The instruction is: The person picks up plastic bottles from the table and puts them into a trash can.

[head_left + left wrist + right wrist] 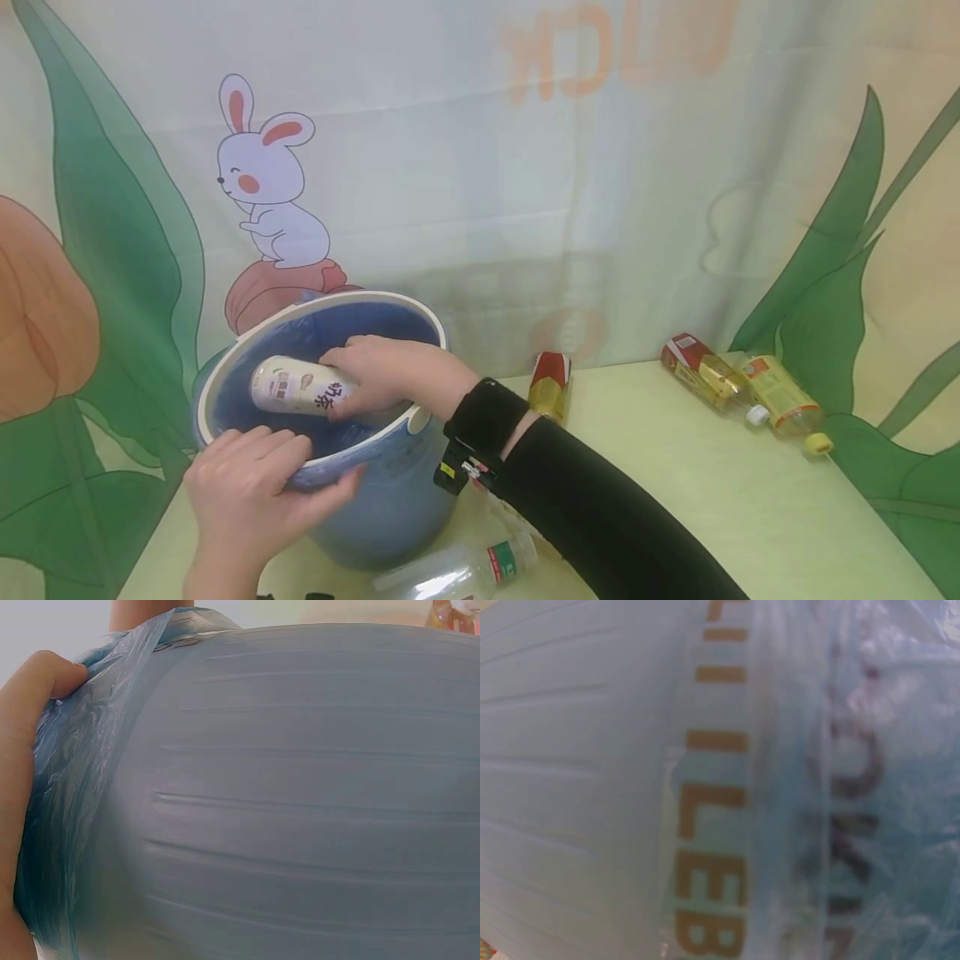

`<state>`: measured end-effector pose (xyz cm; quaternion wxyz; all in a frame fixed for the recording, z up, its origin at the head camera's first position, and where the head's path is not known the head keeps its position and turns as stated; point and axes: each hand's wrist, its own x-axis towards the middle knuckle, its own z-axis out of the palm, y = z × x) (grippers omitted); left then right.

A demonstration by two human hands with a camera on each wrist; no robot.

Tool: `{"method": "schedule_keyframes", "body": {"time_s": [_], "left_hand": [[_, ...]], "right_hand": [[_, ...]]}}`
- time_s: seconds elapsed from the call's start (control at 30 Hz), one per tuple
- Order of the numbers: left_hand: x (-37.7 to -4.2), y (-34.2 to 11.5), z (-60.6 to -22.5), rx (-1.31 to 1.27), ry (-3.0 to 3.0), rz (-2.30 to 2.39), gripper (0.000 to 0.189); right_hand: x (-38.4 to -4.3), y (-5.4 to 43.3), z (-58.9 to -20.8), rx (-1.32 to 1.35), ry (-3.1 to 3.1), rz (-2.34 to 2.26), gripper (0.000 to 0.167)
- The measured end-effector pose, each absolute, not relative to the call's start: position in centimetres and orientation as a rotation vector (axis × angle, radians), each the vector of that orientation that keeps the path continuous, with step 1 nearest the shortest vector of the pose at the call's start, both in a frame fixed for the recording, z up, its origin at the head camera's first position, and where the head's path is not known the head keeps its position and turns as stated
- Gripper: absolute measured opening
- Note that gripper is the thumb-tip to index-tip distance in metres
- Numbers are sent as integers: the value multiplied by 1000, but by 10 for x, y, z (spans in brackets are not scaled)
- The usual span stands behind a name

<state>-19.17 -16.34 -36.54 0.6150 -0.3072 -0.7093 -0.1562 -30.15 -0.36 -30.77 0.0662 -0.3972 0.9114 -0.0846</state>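
A blue trash bin (382, 508) with a pale rim and a blue plastic liner bag (82, 750) stands left of centre in the head view, its mouth tilted toward me. My left hand (247, 492) grips the near rim, fingers over the edge and thumb along the outside. Reaching into the mouth, my right hand (375, 375) holds a white milk tea bottle (296, 386) by one end, lying nearly sideways within the rim. The palm hides that end. Close up, the right wrist view shows the bin wall and lettered liner (712, 810).
A clear empty plastic bottle (450, 571) lies in front of the bin. A red and gold package (550, 387) lies behind my right forearm. Farther right are another red and gold package (701, 371) and a yellow-labelled bottle (783, 396). A printed curtain (465, 167) hangs behind the table.
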Motion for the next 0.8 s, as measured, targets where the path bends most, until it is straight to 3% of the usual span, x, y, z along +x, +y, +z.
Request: {"method": "schedule_keyframes", "body": {"time_s": [0.27,0.5,0.8], "left_hand": [[-192,-164,-366,-708,-1647,-358,62],[-192,-164,-367,-708,-1643,-341,62],[-192,-164,-367,-712,-1642,-328,61]], "right_hand": [[-301,-5,-307,-1198,2736,-234,71],[-299,-4,-306,-1164,2782,-196,86],[-298,-1,-307,-1191,2794,-306,76]]}}
